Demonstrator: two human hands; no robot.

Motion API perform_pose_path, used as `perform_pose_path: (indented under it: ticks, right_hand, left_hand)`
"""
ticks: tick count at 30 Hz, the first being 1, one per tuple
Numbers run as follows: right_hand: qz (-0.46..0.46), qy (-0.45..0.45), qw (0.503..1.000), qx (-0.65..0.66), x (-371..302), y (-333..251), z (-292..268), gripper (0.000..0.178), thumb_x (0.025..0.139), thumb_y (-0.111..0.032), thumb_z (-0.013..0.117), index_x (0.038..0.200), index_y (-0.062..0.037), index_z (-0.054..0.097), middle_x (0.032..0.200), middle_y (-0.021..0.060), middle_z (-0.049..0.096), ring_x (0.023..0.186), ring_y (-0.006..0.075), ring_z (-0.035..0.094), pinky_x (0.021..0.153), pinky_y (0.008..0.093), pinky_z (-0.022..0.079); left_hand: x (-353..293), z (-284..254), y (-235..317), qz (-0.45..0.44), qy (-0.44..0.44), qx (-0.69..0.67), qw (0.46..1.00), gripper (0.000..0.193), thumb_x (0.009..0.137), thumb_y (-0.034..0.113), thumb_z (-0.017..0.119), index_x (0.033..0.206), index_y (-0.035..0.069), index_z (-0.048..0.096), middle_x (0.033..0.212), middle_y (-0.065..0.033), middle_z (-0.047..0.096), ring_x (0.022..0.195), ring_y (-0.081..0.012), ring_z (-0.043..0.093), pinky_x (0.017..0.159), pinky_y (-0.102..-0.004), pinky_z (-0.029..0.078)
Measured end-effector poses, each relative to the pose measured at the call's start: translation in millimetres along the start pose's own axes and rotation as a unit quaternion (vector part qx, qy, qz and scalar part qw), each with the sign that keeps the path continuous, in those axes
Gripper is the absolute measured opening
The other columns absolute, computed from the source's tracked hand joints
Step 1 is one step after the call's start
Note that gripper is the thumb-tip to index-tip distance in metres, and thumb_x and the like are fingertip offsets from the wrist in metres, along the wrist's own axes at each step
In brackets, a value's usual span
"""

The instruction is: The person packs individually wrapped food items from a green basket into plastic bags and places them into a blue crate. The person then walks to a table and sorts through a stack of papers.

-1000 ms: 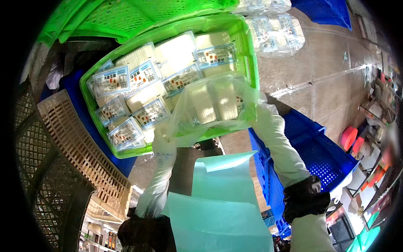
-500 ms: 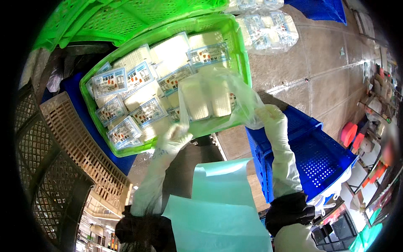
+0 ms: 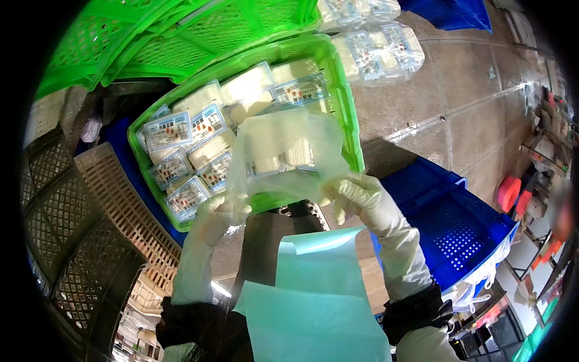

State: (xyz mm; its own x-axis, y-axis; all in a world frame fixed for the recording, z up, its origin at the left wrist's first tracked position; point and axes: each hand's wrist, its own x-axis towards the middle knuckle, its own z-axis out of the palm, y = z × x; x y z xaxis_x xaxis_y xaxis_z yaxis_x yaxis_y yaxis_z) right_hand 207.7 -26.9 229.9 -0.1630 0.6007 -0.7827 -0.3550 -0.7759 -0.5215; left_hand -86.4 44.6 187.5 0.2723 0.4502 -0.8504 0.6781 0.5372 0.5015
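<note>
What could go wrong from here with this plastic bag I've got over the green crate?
Two risks stand out. The plastic bag looks thin and is held between your left hand and right hand, so it might tear or slip from a grip. It also lies over labelled packs that sit at uneven angles in the green crate, so dragging it could perhaps nudge some out of place.

You stand in packing workspace, by looks: labelled packs [image 3: 169,131] in green crate [image 3: 348,102], bagged packs [image 3: 381,54], blue crates [image 3: 440,232], slab floor [image 3: 449,90], your turquoise apron [image 3: 319,308].
</note>
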Motion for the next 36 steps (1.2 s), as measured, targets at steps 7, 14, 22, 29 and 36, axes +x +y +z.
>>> perform_pose_path:
  ticks: [7,14,22,29,36]
  right_hand:
    - [-0.156,0.078,0.833,-0.525,138.4,63.1,50.6,0.026,0.08,-0.013,0.059,0.106,-0.0147,0.063,0.107,0.0081,0.06,0.102,0.0278,0.056,0.086,0.0374,0.044]
    - [-0.154,0.076,0.659,-0.732,193.1,117.1,27.8,0.026,0.079,-0.016,0.057,0.103,-0.008,0.061,0.12,0.013,0.051,0.113,0.0352,0.047,0.093,0.0404,0.038]
    - [-0.134,-0.011,0.99,-0.032,14.4,8.3,62.7,0.015,0.086,-0.005,0.058,0.098,0.0003,0.065,0.091,0.007,0.065,0.076,0.015,0.061,0.067,0.0259,0.049]
    - [0.017,-0.103,0.993,0.053,18.0,60.7,63.3,0.023,0.085,-0.012,0.061,0.105,0.0002,0.062,0.098,0.0089,0.064,0.083,0.0166,0.061,0.078,0.0311,0.049]
    - [0.019,0.009,1.0,-0.008,75.9,52.8,1.2,0.029,0.084,-0.017,0.064,0.106,0.0016,0.06,0.099,0.0095,0.064,0.088,0.0164,0.06,0.083,0.0339,0.047]
  left_hand:
    - [25.6,-8.9,26.2,0.108,-0.162,-0.286,0.938,0.021,0.078,0.007,0.066,0.098,0.0,0.067,0.1,-0.0112,0.066,0.094,-0.0191,0.061,0.087,-0.031,0.047]
    - [36.1,-5.0,-44.6,0.075,-0.155,-0.183,0.968,0.033,0.083,0.018,0.06,0.11,-0.002,0.061,0.1,-0.0116,0.065,0.096,-0.0198,0.06,0.084,-0.0317,0.046]
    - [-0.3,45.7,-25.7,0.173,-0.13,-0.246,0.945,0.028,0.087,0.016,0.059,0.109,-0.002,0.059,0.09,-0.0037,0.065,0.083,-0.0094,0.057,0.069,-0.0237,0.046]
    - [31.1,66.5,-36.3,0.015,-0.052,-0.198,0.979,0.022,0.089,0.017,0.054,0.103,0.001,0.059,0.099,-0.0074,0.061,0.089,-0.0142,0.057,0.074,-0.0299,0.047]
    - [48.9,63.2,-52.2,-0.027,-0.054,-0.59,0.805,0.016,0.091,0.017,0.046,0.096,0.005,0.055,0.102,-0.0052,0.055,0.09,-0.0162,0.053,0.079,-0.0357,0.045]
